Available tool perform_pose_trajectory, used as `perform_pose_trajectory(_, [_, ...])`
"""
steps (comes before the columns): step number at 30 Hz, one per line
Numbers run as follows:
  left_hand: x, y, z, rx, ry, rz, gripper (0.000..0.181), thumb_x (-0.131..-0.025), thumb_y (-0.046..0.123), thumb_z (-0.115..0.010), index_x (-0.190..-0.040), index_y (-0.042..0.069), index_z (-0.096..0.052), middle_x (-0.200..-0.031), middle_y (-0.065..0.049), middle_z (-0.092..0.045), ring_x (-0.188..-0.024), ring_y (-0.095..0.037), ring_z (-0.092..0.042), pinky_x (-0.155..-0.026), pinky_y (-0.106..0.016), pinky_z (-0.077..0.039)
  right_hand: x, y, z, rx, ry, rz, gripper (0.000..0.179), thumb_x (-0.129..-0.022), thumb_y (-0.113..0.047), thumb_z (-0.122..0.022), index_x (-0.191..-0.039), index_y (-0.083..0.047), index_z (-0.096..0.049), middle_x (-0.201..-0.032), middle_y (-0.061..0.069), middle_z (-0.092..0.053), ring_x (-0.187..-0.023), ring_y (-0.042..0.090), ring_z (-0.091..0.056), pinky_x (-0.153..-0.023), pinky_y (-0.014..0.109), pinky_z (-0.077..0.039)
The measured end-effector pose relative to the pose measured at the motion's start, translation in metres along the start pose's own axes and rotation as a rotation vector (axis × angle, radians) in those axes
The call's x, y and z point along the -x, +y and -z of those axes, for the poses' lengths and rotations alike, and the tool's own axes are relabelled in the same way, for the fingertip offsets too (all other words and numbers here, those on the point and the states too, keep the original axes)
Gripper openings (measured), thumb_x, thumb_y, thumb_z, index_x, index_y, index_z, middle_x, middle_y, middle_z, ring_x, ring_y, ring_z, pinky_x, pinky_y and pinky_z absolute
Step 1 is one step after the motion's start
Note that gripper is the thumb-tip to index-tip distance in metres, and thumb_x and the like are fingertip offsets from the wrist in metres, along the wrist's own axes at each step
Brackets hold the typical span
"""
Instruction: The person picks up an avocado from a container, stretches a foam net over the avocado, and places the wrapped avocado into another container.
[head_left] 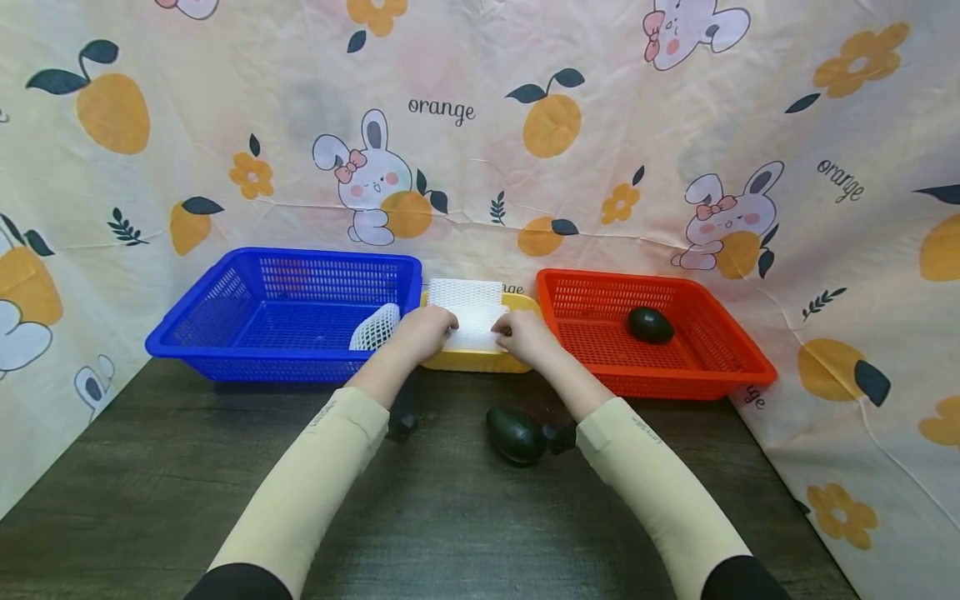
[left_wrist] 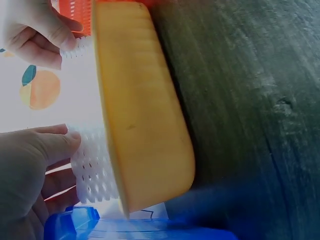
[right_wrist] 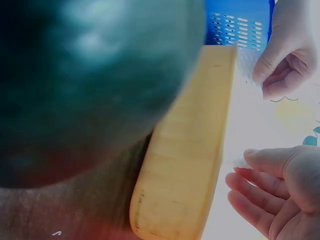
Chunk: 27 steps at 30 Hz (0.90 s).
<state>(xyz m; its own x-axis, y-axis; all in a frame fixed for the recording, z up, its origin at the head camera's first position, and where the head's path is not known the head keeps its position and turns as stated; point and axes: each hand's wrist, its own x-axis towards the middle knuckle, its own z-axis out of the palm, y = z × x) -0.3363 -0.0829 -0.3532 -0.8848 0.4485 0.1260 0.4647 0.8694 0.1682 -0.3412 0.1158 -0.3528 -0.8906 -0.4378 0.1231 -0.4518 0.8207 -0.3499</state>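
My left hand (head_left: pixel 427 332) pinches the left side of a white foam net (head_left: pixel 476 321) at the yellow bin (head_left: pixel 472 360). On its right side, my right hand (head_left: pixel 525 335) pinches the same net between thumb and finger. The left wrist view shows the net (left_wrist: pixel 92 165) spread flat between both hands, over the rim of the bin (left_wrist: pixel 145 110). A dark green avocado (head_left: pixel 514 435) lies on the table in front, below my right forearm. It looms large and blurred in the right wrist view as the avocado (right_wrist: pixel 95 85).
On the left stands a blue basket (head_left: pixel 281 364) with a white foam net piece (head_left: pixel 375 327) at its right end; whether that wraps anything I cannot tell. To the right, a red basket (head_left: pixel 697 383) holds another avocado (head_left: pixel 650 325). A printed cloth (head_left: pixel 480 183) hangs behind.
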Motion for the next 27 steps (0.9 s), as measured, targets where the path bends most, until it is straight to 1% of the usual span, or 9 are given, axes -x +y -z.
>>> perform_pose_trajectory(5, [0.001,-0.002,0.006,0.046,0.045,-0.013,0.024,-0.095,0.007,-0.056,-0.114,0.005,-0.070,-0.112,-0.011,-0.067,-0.106,-0.026,-0.061,-0.091,-0.040,-0.046,0.003,-0.003,0.009,-0.023,0.032,-0.005,0.018,-0.089,-0.007,-0.066,-0.106,-0.002,-0.072,-0.100,0.010,-0.070,-0.093,0.022,-0.062,-0.083,0.036,-0.049])
perform_pose_trajectory(7, [0.001,-0.003,0.009,0.078,0.065,-0.006,0.022,-0.095,0.008,-0.058,-0.113,0.005,-0.070,-0.111,-0.011,-0.068,-0.104,-0.026,-0.061,-0.090,-0.040,-0.046,0.003,-0.003,0.012,-0.036,0.052,-0.001,0.018,-0.090,-0.007,-0.066,-0.106,-0.003,-0.072,-0.100,0.010,-0.070,-0.093,0.022,-0.062,-0.083,0.036,-0.049])
perform_pose_trajectory(11, [0.002,-0.003,0.015,0.157,0.119,-0.015,0.020,-0.094,0.007,-0.059,-0.109,0.004,-0.072,-0.107,-0.011,-0.069,-0.101,-0.026,-0.062,-0.090,-0.040,-0.047,0.005,-0.004,0.019,-0.071,0.093,0.000,0.017,-0.090,-0.007,-0.066,-0.106,-0.004,-0.072,-0.100,0.010,-0.069,-0.093,0.022,-0.062,-0.083,0.036,-0.050])
perform_pose_trajectory(16, [0.008,-0.002,0.024,0.226,0.180,-0.061,0.019,-0.093,0.005,-0.059,-0.106,0.002,-0.072,-0.102,-0.012,-0.070,-0.096,-0.026,-0.064,-0.087,-0.039,-0.049,0.010,-0.008,0.028,-0.146,0.140,-0.009,0.020,-0.091,-0.006,-0.064,-0.109,-0.003,-0.071,-0.103,0.011,-0.068,-0.091,0.024,-0.062,-0.083,0.036,-0.051])
perform_pose_trajectory(18, [0.010,-0.002,0.026,0.260,0.192,-0.066,0.019,-0.092,0.005,-0.059,-0.106,0.001,-0.072,-0.101,-0.013,-0.070,-0.094,-0.026,-0.064,-0.085,-0.039,-0.049,0.012,-0.009,0.031,-0.180,0.161,-0.010,0.021,-0.091,-0.006,-0.064,-0.110,-0.004,-0.071,-0.106,0.011,-0.067,-0.090,0.024,-0.062,-0.082,0.035,-0.052])
perform_pose_trajectory(21, [0.015,-0.003,0.029,0.336,0.192,-0.051,0.021,-0.092,0.010,-0.061,-0.108,0.003,-0.072,-0.101,-0.011,-0.069,-0.092,-0.025,-0.063,-0.083,-0.039,-0.050,0.015,-0.012,0.035,-0.244,0.192,-0.015,0.022,-0.091,-0.007,-0.065,-0.112,-0.005,-0.070,-0.110,0.011,-0.066,-0.089,0.024,-0.059,-0.081,0.034,-0.052])
perform_pose_trajectory(27, [0.028,-0.005,0.028,0.472,0.202,-0.059,0.028,-0.091,0.022,-0.067,-0.113,0.005,-0.070,-0.108,-0.012,-0.067,-0.103,-0.026,-0.060,-0.088,-0.041,-0.048,0.024,-0.016,0.040,-0.328,0.241,-0.009,0.021,-0.091,-0.008,-0.066,-0.111,-0.007,-0.070,-0.112,0.009,-0.065,-0.087,0.024,-0.057,-0.078,0.034,-0.053])
